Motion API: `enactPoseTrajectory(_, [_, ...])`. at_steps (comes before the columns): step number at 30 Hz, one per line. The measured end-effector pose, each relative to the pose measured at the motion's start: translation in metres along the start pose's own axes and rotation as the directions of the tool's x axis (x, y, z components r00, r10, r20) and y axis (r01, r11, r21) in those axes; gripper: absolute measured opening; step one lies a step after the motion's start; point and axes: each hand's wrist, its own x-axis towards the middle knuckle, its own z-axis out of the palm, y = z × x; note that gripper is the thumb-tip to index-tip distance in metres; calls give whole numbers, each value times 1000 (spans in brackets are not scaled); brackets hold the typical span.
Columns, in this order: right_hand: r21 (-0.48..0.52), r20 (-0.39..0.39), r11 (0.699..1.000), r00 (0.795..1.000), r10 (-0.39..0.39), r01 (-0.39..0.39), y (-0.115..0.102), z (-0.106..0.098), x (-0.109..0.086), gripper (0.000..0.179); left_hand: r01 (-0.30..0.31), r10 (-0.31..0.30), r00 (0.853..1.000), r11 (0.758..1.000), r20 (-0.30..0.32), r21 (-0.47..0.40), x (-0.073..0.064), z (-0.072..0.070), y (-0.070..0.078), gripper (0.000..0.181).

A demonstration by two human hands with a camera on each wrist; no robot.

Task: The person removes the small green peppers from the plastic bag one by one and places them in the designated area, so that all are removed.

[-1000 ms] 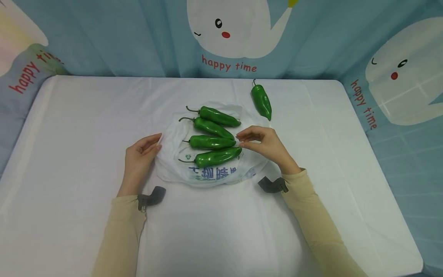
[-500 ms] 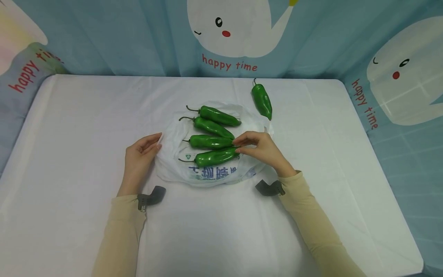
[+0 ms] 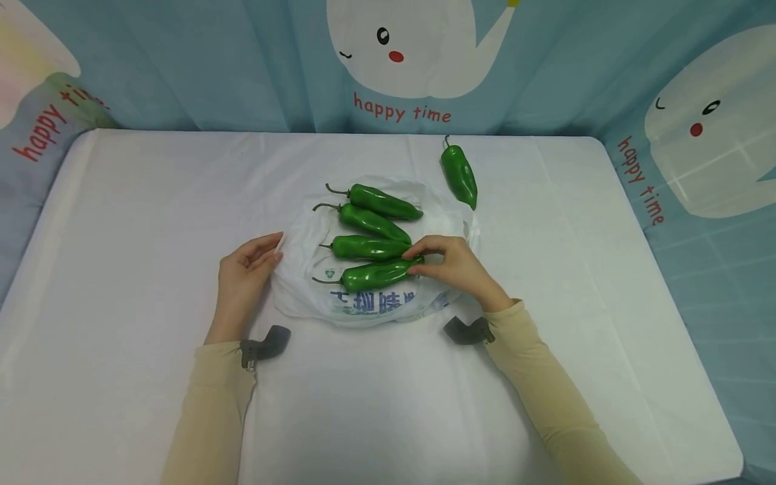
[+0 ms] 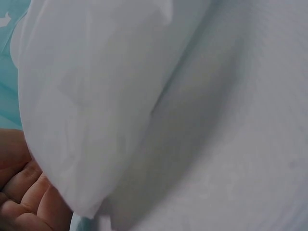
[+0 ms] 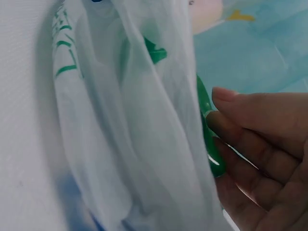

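Several green peppers lie side by side on a thin white plastic bag [image 3: 303,296] with blue print, their stems to the left. My left hand [image 3: 242,276] pinches the bag's left edge between thumb and fingers; in the left wrist view the bag hangs from it in a fold. At the tip of the nearest green pepper [image 3: 368,277], my right hand [image 3: 457,269] pinches with thumb and fingertips. In the right wrist view the bag hides most of the peppers, and a pepper end [image 5: 215,161] shows beside the fingers.
One more green pepper [image 3: 459,176] lies apart near the table's far edge, just behind the bag's right corner. A white cloth covers the table [image 3: 376,404]. A blue curtain [image 3: 242,67] with printed whales hangs behind and at the sides.
My right hand has moved left and slightly towards me, from beside the pepper tips onto the nearest pepper's tip. The left hand and the peppers have kept their places.
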Motion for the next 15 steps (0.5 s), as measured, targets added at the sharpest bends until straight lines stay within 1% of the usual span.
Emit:
enactPoseTrajectory(8, [-103, 79, 995, 997, 1, 8, -3, 2, 1, 26, -1, 1, 1000, 1000, -3, 3, 0, 1, -1, 34])
enactPoseTrajectory(15, [-139, 138, 989, 990, -30, 50, -5, 5, 0, 30, 9, -9, 1000, 1000, -2, 14, 1, 1, -1, 35])
